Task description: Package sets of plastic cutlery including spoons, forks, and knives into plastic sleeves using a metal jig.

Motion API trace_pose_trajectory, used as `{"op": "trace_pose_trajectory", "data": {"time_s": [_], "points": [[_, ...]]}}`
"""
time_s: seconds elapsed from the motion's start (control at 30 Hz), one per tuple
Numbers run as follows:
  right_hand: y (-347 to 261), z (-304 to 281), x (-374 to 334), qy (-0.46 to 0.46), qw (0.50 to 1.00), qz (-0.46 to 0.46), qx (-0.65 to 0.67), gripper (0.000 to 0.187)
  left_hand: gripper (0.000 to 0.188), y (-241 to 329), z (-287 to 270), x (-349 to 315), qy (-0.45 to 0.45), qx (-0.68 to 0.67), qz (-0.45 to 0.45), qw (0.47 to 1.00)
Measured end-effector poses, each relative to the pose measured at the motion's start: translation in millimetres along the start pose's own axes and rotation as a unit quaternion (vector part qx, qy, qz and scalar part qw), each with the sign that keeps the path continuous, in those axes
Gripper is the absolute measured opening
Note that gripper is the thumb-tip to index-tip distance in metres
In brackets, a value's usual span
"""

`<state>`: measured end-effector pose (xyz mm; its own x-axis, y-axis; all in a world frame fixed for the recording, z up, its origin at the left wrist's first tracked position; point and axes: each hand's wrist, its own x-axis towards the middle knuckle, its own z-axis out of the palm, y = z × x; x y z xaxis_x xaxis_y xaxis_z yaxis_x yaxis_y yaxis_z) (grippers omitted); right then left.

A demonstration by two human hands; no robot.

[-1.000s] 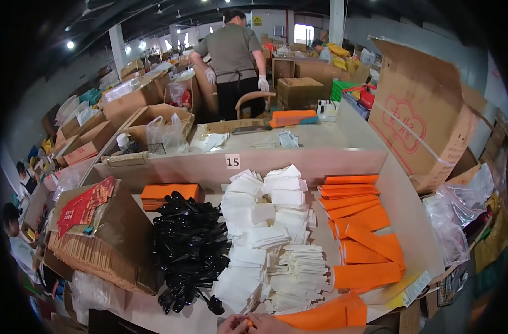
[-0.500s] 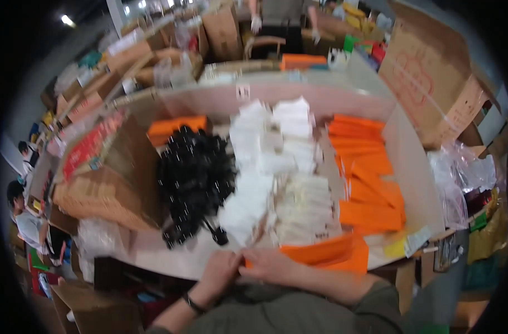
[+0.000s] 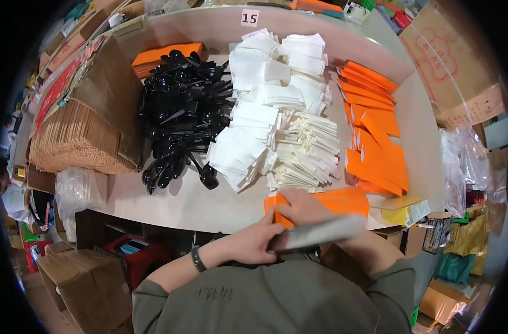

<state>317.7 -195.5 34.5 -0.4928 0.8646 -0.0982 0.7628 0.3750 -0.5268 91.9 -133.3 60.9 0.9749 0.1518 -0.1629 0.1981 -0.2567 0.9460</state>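
At the near edge of the table my left hand (image 3: 256, 240), a dark band on its wrist, is closed with its fingers pinching one end of a pale grey flat strip (image 3: 323, 231). The strip is smeared by motion and crosses in front of my right forearm. My right hand (image 3: 305, 207) is curled over the left end of an orange paper sleeve (image 3: 345, 201) lying along the table edge. Beyond the hands are white folded napkins (image 3: 240, 153), small pale paper packets (image 3: 304, 167) and a heap of black plastic spoons and forks (image 3: 181, 111). More orange sleeves (image 3: 376, 156) lie fanned at right.
A cardboard box (image 3: 106, 89) packed with thin brown sticks (image 3: 78, 139) stands at left, beside clear plastic bags (image 3: 78, 192). Behind the spoons sits another orange stack (image 3: 165, 55). The table has a raised rim (image 3: 204, 28). A large carton (image 3: 454, 67) stands beyond its right side.
The view has tilted down, bringing the table nearer. My hands were together at the edge; now the right lies over the orange sleeve and a pale strip shows from the left.
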Motion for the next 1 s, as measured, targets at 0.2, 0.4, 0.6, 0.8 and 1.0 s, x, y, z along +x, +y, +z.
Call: {"op": "trace_pose_trajectory", "data": {"time_s": [0.2, 0.4, 0.6, 0.8, 1.0], "points": [[-38, -14, 1, 0.197, 0.979, 0.032, -0.029, 0.032, 0.036, -18, -25, -37, 0.199, -0.032, -0.161, 0.966], [-59, 1, 31, 0.127, 0.946, 0.297, -0.006, 0.029, 0.05, -55, -12, -73, 0.351, 0.189, -0.206, 0.894], [-48, 10, 27, 0.145, 0.922, 0.342, 0.11, 0.023, 0.059, -52, -29, -101, 0.238, 0.234, -0.197, 0.922], [-69, 24, 58, 0.164, 0.955, 0.24, 0.062, 0.014, 0.057, -41, -46, -66, 0.274, 0.303, -0.024, 0.912], [22, -53, 38, 0.332, 0.87, 0.353, -0.096, 0.021, 0.061, -56, -96, -35, 0.527, 0.179, -0.289, 0.779]]}}
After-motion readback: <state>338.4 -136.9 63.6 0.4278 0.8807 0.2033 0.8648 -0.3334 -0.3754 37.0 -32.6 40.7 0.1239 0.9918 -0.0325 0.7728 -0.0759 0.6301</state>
